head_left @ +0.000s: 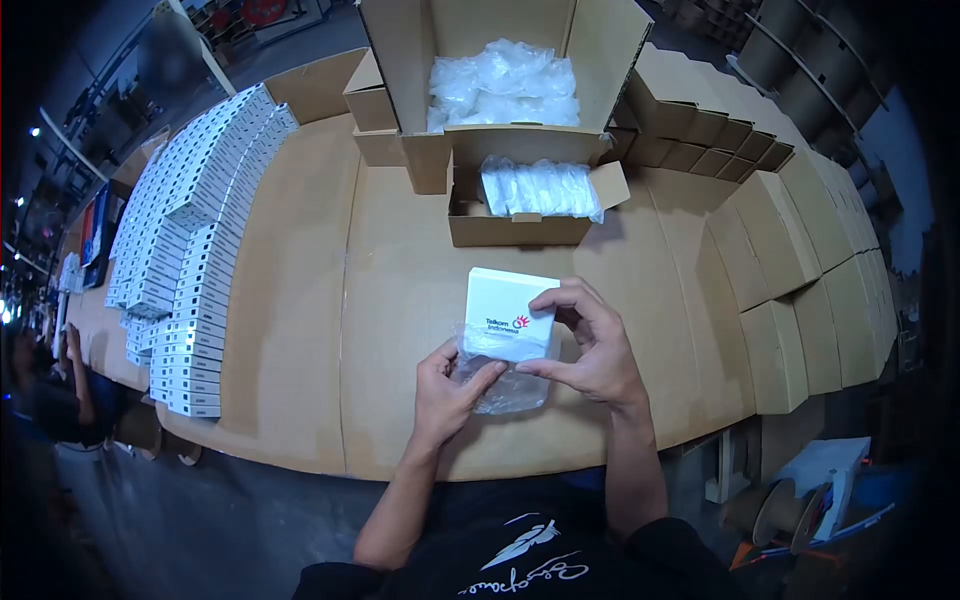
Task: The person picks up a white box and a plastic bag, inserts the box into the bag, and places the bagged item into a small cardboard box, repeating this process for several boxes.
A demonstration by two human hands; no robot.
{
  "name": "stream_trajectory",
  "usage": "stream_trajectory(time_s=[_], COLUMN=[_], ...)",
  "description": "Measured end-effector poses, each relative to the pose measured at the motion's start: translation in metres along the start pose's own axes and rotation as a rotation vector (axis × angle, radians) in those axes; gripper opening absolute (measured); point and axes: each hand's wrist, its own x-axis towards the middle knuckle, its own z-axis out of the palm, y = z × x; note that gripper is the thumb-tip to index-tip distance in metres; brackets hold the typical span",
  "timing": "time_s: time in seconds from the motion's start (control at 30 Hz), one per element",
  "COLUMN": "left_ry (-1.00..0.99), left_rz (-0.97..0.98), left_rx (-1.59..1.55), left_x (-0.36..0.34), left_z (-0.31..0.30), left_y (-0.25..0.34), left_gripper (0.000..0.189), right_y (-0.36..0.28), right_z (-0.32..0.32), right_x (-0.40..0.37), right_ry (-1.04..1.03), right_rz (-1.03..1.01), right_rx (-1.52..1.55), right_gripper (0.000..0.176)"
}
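Observation:
A white box (512, 300) with "Telkom Indonesia" printed on it is held in front of me over the cardboard-covered table. Its lower end is inside a clear plastic bag (508, 395), and the upper part sticks out. My left hand (447, 395) pinches the bag at the lower left of the box. On the right side, my right hand (592, 345) grips the box, with fingers over its face and the thumb near the bag's mouth. Beyond my hands, a small open carton (520, 232) holds a row of plastic-wrapped white items (540, 188).
Behind the small carton stands a large open carton (400, 60) full of clear plastic bags (505, 80). Stacked white boxes (195, 230) line the left side. Brown cartons (790, 250) are piled along the right. Another person (70, 380) is at the far left.

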Motion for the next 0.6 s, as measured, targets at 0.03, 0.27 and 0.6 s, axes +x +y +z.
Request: stream_trajectory(time_s=[0.03, 0.27, 0.6], left_ry=[-0.001, -0.004, 0.07], left_rz=[-0.003, -0.078, 0.022], left_rx=[-0.046, -0.286, -0.457], left_x=[0.0, -0.001, 0.002], left_z=[-0.001, -0.01, -0.011], left_y=[0.0, -0.023, -0.025], left_gripper=[0.031, 0.036, 0.043], right_y=[0.003, 0.017, 0.042], right_z=[0.0, -0.013, 0.014], right_x=[-0.001, -0.003, -0.035], right_ry=[0.008, -0.079, 0.177], right_rz=[0.01, 0.004, 0.289], right_rx=[0.003, -0.15, 0.425], right_gripper=[0.044, 0.039, 0.046])
